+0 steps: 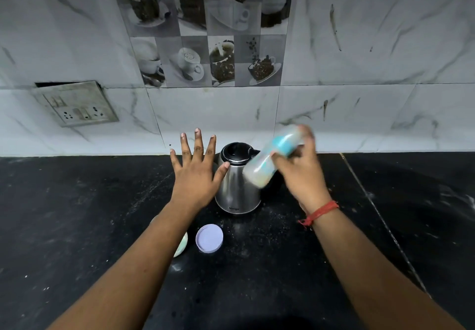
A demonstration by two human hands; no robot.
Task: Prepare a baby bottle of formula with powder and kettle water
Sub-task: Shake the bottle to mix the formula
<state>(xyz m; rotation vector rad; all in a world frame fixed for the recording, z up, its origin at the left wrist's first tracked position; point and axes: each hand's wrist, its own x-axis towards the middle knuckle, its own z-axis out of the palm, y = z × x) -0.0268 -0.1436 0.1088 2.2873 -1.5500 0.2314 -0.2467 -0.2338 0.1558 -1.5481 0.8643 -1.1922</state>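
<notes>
Mixing step, likely: the right hand (pixel 300 173) grips the tilted, blurred bottle (pixel 275 157) above the kettle (pixel 237 183); left hand (pixel 198 173) spread open, empty. Next: check for lumps.

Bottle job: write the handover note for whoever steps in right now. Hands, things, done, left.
Right hand: gripping the bottle, tilted and motion-blurred above the kettle, apparently being shaken; pale contents inside.
Left hand: open, fingers spread, holding nothing, hovering beside the kettle.
Kettle: upright on the counter, lid shut.
Lid: round, lilac, lying loose on the counter in front of the kettle. A pale container beside it is mostly hidden by the left forearm.
Done: bottle looks filled and closed.
Left: probably finish mixing, set the bottle down, put the loose lid back.
</notes>
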